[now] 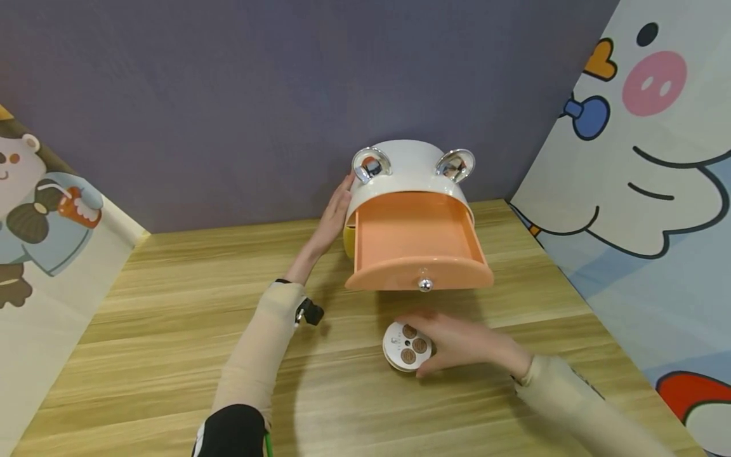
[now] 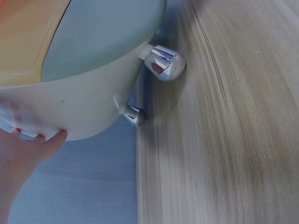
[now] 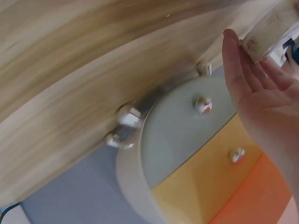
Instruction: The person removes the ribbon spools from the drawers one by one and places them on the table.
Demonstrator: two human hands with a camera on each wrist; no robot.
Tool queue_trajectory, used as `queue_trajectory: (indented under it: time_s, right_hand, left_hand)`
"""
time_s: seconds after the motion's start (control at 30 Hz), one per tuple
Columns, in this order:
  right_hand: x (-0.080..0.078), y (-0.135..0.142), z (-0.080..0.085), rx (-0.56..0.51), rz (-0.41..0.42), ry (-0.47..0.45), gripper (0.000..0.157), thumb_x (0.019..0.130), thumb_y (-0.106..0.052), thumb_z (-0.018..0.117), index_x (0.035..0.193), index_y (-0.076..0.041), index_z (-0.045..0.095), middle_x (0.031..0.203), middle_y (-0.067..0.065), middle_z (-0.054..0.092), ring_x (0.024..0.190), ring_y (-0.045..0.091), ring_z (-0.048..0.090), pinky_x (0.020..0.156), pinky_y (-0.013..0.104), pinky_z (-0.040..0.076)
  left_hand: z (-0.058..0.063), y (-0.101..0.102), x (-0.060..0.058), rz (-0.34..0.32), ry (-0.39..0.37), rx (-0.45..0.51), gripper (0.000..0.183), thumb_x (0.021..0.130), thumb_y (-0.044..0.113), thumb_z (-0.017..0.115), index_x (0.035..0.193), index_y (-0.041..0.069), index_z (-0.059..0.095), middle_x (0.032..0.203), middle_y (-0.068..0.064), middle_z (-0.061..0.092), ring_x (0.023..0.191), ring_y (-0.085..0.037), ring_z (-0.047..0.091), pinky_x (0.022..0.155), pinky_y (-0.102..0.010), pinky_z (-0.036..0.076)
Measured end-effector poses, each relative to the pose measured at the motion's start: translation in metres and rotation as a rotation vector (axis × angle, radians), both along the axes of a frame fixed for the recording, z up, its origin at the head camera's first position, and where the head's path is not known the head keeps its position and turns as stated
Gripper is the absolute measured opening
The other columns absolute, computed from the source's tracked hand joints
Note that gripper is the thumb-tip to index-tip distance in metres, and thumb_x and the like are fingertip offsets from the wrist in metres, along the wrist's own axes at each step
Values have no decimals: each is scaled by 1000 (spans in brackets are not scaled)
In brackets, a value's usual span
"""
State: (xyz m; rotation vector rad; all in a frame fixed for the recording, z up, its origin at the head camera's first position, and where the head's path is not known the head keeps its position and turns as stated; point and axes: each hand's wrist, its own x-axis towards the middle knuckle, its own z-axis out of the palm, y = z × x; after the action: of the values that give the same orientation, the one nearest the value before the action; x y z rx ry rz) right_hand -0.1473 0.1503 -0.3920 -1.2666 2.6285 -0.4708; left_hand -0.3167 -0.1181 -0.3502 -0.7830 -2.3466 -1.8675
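Note:
A small white drawer cabinet (image 1: 408, 155) with two silver ears stands against the back wall. Its top orange drawer (image 1: 414, 228) is pulled out, and nothing lies inside. My left hand (image 1: 333, 219) rests on the cabinet's left side, fingertips against the white shell (image 2: 88, 105) in the left wrist view. My right hand (image 1: 459, 343) grips a round white box (image 1: 395, 346) by its edge, thumb and fingers around it. Several brown circles mark the box's top. It is in front of the drawer, over the table.
The wood-grain table (image 1: 188, 343) meets a grey-blue wall (image 1: 228, 114). Cartoon panels (image 1: 651, 190) flank it. In the right wrist view, a yellow drawer (image 3: 205, 172) and a grey-green drawer (image 3: 182, 130) are closed, with silver knobs. Silver feet (image 3: 128, 115) hold up the cabinet.

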Motion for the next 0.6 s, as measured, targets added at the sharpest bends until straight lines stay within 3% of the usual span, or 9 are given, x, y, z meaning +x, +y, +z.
queue_trajectory:
  time_s: [0.3, 0.6]
  right_hand:
    - [-3, -32, -7, 16, -17, 62, 92, 70, -48, 87, 143, -9, 48, 131, 5, 63, 117, 19, 62, 97, 37, 53]
    - [-8, -53, -17, 13, -39, 63, 94, 72, -49, 85, 144, -3, 46, 131, 12, 63, 114, 25, 64, 93, 39, 55]
  left_hand:
    - [0, 0, 0, -2, 12, 11, 53, 109, 25, 23, 160, 14, 15, 169, -9, 8, 157, -27, 2, 127, -52, 3]
    - [1, 1, 2, -8, 7, 16, 53, 109, 21, 22, 160, 12, 14, 169, -10, 7, 157, -28, 2, 126, -53, 3]
